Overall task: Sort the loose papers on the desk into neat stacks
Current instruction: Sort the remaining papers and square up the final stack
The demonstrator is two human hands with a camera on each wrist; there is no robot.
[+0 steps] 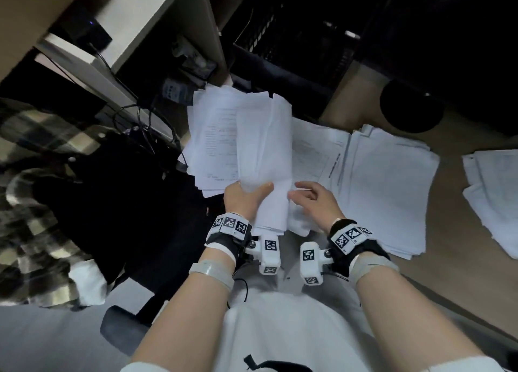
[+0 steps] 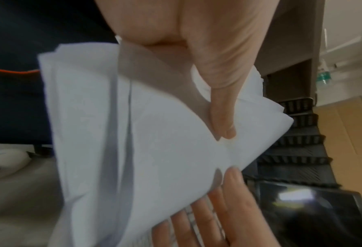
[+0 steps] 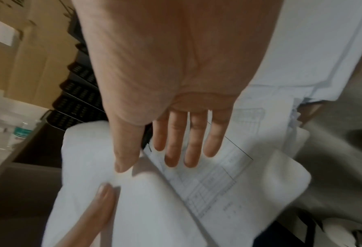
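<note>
Papers point(image 1: 252, 147), a loose bundle lifted over the desk's near edge, we find pinched by the left hand point(image 1: 245, 200) while the right hand point(image 1: 314, 200) hovers spread beside, and we advise squaring edges before adding to the desk stack point(image 1: 392, 181).

Past the fingertips: the held bundle of papers point(image 1: 246, 144) fans up and blocks the way ahead.
Under the right hand point(image 1: 314, 200) fingers: a flat paper stack point(image 1: 392, 186).
Right of those fingers: bare desk point(image 1: 459, 231) strip, then another paper pile point(image 1: 496, 192).
Left of the left hand point(image 1: 244, 200) fingers: tangled cables point(image 1: 145, 125).
</note>
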